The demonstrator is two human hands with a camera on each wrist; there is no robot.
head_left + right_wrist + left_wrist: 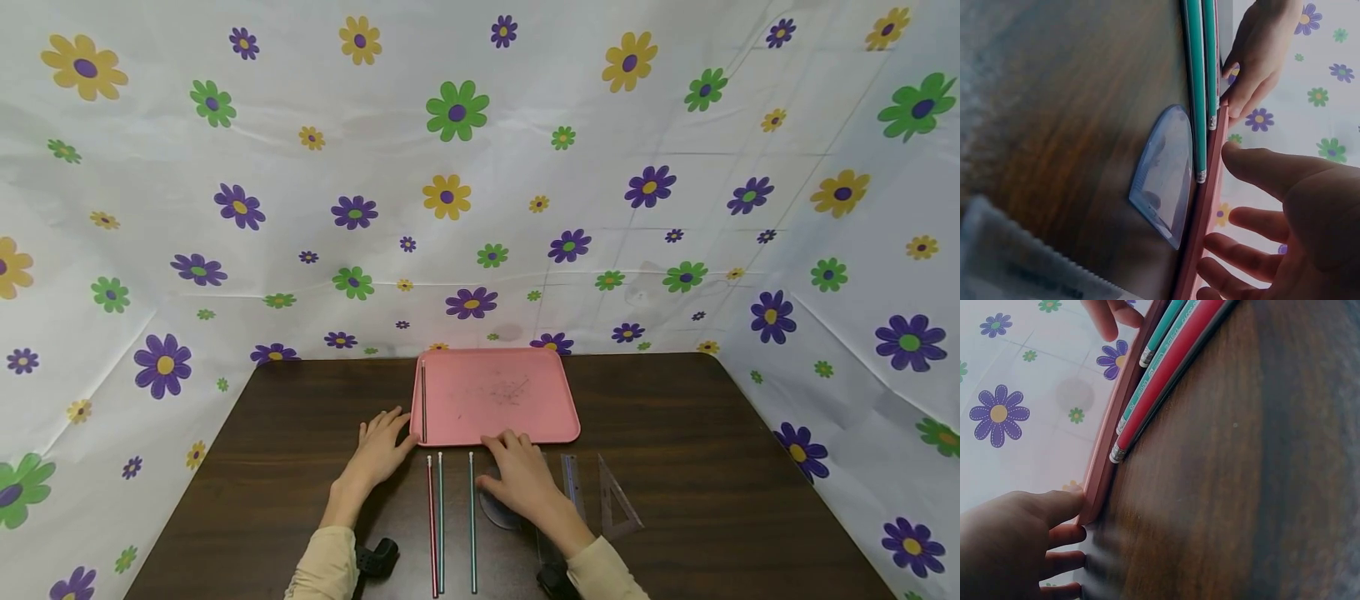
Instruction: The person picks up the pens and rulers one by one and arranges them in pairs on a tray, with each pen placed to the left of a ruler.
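A pink tray [510, 417] lies at the far middle of the table, with a dark pencil [423, 402] along its left side. My left hand [378, 450] is at the tray's front left corner, its thumb touching the rim and its fingers along the left side. My right hand [521, 477] hovers at the front rim, fingers spread and loosely bent; whether they touch the tray I cannot tell. Below the tray lie a red pencil [432, 525], a green pencil [441, 525] close beside it and another green pencil [472, 525]. A clear protractor [1166, 175] is partly under the right hand.
Right of the right hand lie a clear ruler [572, 483] and a clear set square [618, 504]. The dark wooden table [712, 467] extends to both sides. A flowered white cloth [510, 167] hangs behind it. Black wrist cameras sit near both sleeves.
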